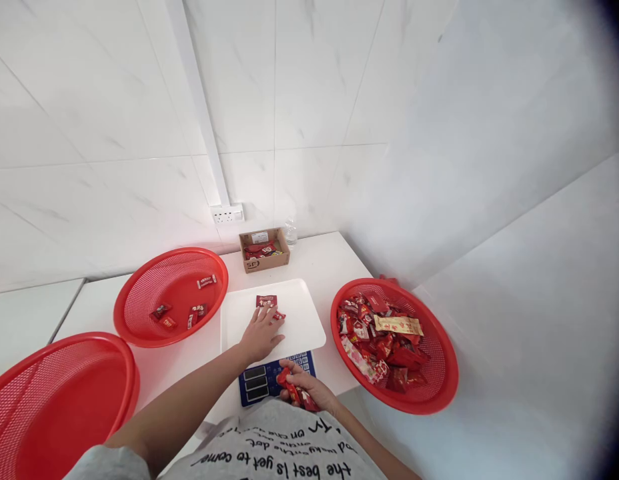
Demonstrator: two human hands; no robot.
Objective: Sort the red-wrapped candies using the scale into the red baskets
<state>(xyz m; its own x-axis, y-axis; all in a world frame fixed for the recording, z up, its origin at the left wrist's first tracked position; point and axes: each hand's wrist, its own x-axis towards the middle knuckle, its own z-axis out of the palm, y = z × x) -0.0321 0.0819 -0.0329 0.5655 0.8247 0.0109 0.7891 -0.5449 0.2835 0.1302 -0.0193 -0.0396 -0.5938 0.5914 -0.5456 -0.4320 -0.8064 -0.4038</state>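
Observation:
My left hand (pixel 262 332) rests over the white plate of a scale (pixel 299 310), palm down with its fingers stretched out. Its fingertips touch or hover just above small red snack packets (pixel 266 301), partly covering them. Close to my body, my right hand (pixel 309 385) is closed around several red-wrapped candies (pixel 292 389). It is in front of the scale's blue keypad panel (pixel 256 382) and hides some of the keys.
On the right, a red mesh basket (pixel 447 373) holds many red packets. Another red basket (pixel 134 300) at left has a few candies; a third basket (pixel 54 400) stands nearer. A cardboard box (pixel 267 264) with packets and a clear plastic bottle (pixel 290 233) stand by the wall.

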